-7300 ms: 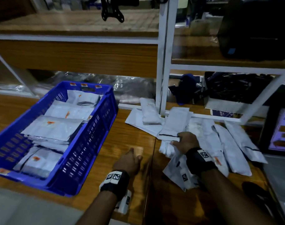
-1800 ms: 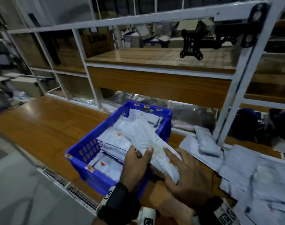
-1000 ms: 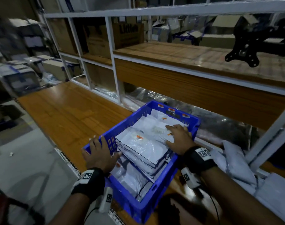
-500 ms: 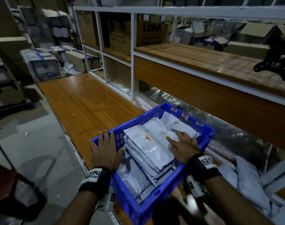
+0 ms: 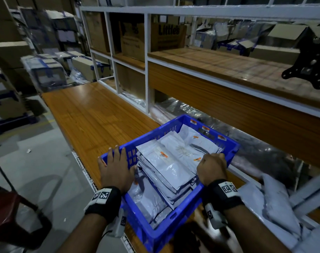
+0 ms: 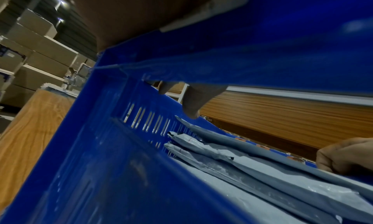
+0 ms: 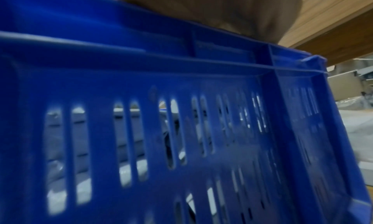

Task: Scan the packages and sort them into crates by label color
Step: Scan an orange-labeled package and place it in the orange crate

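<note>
A blue slotted crate [image 5: 164, 232] sits on the wooden bench, stacked with white poly packages [image 5: 166, 165] that carry small orange labels [image 5: 163, 154]. My left hand [image 5: 115, 167] grips its left rim, fingers down the outside wall and thumb inside. The left wrist view shows that thumb [image 6: 195, 103] hooked over the crate wall [image 6: 121, 163] above the packages [image 6: 262, 163]. My right hand [image 5: 212, 168] is curled in a fist round the right rim. In the right wrist view only the palm [image 7: 222, 9] shows above the crate wall [image 7: 201, 76].
Loose white packages [image 5: 276, 207] lie on the bench to the right. The bench top [image 5: 93, 115] runs away to the left. A white shelf frame [image 5: 146, 70] with cardboard boxes stands behind the crate. A red chair [image 5: 7, 216] is on the floor at lower left.
After laying a package in the crate, my right hand came off the stack and closed on the right rim. My left hand stayed on the left rim. The view swung left.
</note>
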Demonstrator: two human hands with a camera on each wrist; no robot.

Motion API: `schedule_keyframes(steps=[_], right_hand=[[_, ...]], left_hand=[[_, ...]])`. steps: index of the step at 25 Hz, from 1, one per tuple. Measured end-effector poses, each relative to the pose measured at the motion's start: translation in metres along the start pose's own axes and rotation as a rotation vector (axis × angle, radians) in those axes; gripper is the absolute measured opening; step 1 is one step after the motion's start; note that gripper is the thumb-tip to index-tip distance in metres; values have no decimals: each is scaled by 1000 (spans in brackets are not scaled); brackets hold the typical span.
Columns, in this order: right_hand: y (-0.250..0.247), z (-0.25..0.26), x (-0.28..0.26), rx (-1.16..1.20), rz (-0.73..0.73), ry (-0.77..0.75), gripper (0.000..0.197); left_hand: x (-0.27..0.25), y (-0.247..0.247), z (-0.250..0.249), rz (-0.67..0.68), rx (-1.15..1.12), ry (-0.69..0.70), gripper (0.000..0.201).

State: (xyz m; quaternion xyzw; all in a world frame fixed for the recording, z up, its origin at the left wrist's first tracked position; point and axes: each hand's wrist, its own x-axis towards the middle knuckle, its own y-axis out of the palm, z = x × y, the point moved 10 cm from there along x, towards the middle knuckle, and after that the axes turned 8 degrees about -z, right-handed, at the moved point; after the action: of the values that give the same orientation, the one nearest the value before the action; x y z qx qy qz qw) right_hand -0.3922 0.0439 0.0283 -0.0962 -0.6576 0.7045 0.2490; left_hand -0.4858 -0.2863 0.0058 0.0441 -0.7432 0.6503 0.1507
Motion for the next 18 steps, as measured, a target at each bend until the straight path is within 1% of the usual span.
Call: schedule_keyframes(steps=[2,3,5,6,8,10,13,16,18], right_hand=[[-3,1,3,-22,-34,-22,24],[-3,-2,4,58,-65,-7,21],[0,-6,4,240,-115,-4,22],[0,-8,3,268,-127,4,22],[-3,-15,2,209,-181,76,22],[-2,-22,1,52,-149,176,33],[9,-26,-2,-38,-49,264,33],[7,-20,-2,-87,-52,250,39],[14,-15,2,-82,14,199,46]], left_hand=[[0,0,1,1,2,-5,80],[0,1,1,3,3,-6,79],[0,1,1,2,-3,-7,79],[1,1,1,2,-8,-8,78],[0,1,1,4,-7,-9,77],[0,0,1,-2,-3,-11,76],[0,-1,1,-3,2,-9,77],[0,0,1,6,0,-9,77],[-1,-1,1,7,2,-10,77]])
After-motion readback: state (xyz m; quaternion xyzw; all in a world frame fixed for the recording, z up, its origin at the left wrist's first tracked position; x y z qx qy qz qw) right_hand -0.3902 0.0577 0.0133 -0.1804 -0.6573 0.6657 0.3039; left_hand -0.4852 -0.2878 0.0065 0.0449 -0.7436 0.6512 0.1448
